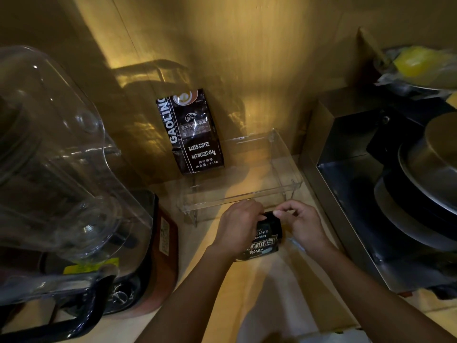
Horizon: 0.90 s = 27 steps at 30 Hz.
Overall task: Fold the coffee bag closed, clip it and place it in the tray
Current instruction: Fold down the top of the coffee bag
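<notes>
A small black coffee bag with white lettering stands on the wooden counter just in front of the clear plastic tray. My left hand grips the bag's upper left side. My right hand pinches the bag's top edge with thumb and forefinger. The top of the bag is bent over under my fingers. I cannot make out a clip. A second, larger black coffee bag marked BAKED.COFFEE leans upright against the back wall, at the tray's far left.
A blender with a clear cover fills the left side. A steel machine with a round metal lid stands on the right. A yellow item in plastic lies at the top right.
</notes>
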Each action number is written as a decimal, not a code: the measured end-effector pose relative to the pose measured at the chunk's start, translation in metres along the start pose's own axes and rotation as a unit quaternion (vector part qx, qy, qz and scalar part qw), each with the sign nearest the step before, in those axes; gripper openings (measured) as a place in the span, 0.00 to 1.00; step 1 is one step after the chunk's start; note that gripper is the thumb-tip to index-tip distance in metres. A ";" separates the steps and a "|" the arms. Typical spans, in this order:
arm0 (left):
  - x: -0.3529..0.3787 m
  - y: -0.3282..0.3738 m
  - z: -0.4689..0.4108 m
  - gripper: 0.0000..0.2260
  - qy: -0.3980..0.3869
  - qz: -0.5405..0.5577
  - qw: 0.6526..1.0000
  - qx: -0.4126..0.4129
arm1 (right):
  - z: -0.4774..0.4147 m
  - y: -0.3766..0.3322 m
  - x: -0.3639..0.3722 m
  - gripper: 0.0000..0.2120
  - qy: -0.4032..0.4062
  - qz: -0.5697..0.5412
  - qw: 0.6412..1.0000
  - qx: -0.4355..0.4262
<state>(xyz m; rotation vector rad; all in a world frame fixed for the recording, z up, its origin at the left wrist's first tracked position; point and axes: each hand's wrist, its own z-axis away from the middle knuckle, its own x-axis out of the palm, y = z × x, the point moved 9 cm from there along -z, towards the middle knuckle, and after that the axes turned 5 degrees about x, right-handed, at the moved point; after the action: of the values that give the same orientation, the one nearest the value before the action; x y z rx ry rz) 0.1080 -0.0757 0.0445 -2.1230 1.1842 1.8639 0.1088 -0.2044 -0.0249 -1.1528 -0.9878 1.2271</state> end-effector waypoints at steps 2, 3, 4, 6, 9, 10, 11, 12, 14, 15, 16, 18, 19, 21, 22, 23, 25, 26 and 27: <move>0.000 -0.001 0.002 0.02 -0.004 0.005 1.000 0.004 | -0.001 0.000 -0.001 0.11 -0.001 0.004 1.000 -0.001; -0.002 -0.003 0.003 0.02 0.003 0.011 1.000 0.001 | -0.001 0.000 -0.001 0.10 -0.004 0.016 1.000 -0.006; -0.005 -0.005 0.005 0.03 0.011 0.015 1.000 -0.006 | -0.001 0.000 0.000 0.09 -0.006 0.026 1.000 -0.009; -0.009 -0.009 0.009 0.07 0.029 0.012 0.999 -0.023 | 0.000 0.001 0.000 0.08 -0.004 0.028 1.000 -0.009; -0.016 -0.016 0.016 0.14 0.039 -0.005 0.998 -0.050 | 0.002 0.003 -0.002 0.08 0.002 0.019 1.000 -0.008; -0.016 -0.016 0.017 0.13 0.030 -0.002 0.998 -0.049 | 0.003 0.002 -0.002 0.08 0.001 0.020 1.000 -0.010; -0.015 -0.015 0.017 0.11 0.016 0.007 0.999 -0.045 | 0.003 0.001 -0.002 0.08 0.001 0.025 1.000 -0.010; -0.014 -0.015 0.018 0.08 0.000 0.020 0.999 -0.041 | 0.003 0.001 -0.003 0.08 0.002 0.031 0.999 -0.010; -0.014 -0.016 0.019 0.04 -0.021 0.038 0.998 -0.036 | 0.003 0.001 -0.004 0.08 0.007 0.032 0.999 -0.007; -0.016 -0.018 0.019 0.04 -0.020 0.041 0.998 -0.039 | 0.003 0.001 -0.005 0.08 0.010 0.030 0.999 -0.007; -0.018 -0.021 0.021 0.04 -0.013 0.039 0.998 -0.047 | 0.003 0.000 -0.004 0.08 0.010 0.030 0.999 -0.009; -0.022 -0.027 0.024 0.04 0.007 0.031 0.997 -0.074 | 0.003 0.000 -0.001 0.09 0.006 0.032 0.999 -0.012; -0.023 -0.030 0.025 0.04 0.015 0.027 0.995 -0.092 | 0.002 0.000 0.001 0.09 0.007 0.031 0.999 -0.010; -0.024 -0.039 0.027 0.07 0.026 0.021 0.991 -0.129 | 0.002 0.002 -0.001 0.09 0.019 0.023 1.000 -0.002; -0.024 -0.044 0.028 0.10 0.027 0.015 0.989 -0.145 | 0.001 0.003 -0.003 0.09 0.024 0.018 1.000 0.001; -0.024 -0.047 0.028 0.13 0.025 0.004 0.987 -0.156 | 0.001 0.004 -0.004 0.09 0.027 0.015 1.000 0.003; -0.027 -0.051 0.029 0.18 0.023 -0.022 0.986 -0.165 | 0.001 0.003 -0.005 0.08 0.025 0.017 1.000 0.005; -0.028 -0.052 0.030 0.18 0.021 -0.027 0.986 -0.163 | 0.001 0.003 -0.004 0.08 0.025 0.020 0.999 0.006; -0.027 -0.052 0.031 0.17 0.018 -0.022 0.987 -0.159 | 0.001 0.002 -0.004 0.08 0.026 0.022 0.999 0.010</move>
<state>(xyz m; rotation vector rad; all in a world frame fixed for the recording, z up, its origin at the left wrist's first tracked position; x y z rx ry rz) 0.1143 -0.0101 0.0389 -2.3234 0.8861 2.1255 0.1072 -0.2082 -0.0268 -1.1902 -0.9150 1.2332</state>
